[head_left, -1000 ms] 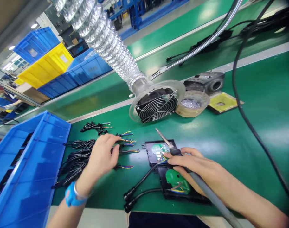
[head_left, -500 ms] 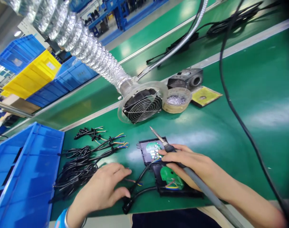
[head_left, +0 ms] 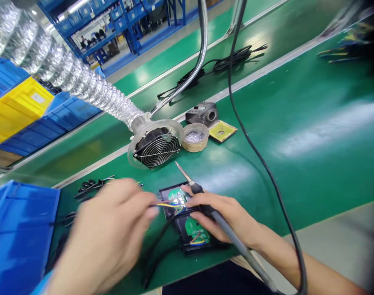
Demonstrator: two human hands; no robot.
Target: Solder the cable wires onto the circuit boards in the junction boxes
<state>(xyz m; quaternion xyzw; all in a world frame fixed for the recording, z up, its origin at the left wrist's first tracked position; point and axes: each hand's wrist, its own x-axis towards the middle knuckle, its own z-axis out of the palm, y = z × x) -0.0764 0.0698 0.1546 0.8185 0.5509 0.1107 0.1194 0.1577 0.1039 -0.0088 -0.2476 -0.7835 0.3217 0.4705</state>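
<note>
Head view: motion blurs the left hand (head_left: pixel 103 233).

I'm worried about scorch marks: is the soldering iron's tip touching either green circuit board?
No, the soldering iron in the right hand points its tip past the upper green board, over the bench.

Count is two green circuit boards (head_left: pixel 197 229), one soldering iron (head_left: pixel 233 238), one fan (head_left: pixel 158 151), one round tub (head_left: pixel 195 146), one yellow pad (head_left: pixel 223 129).
</note>
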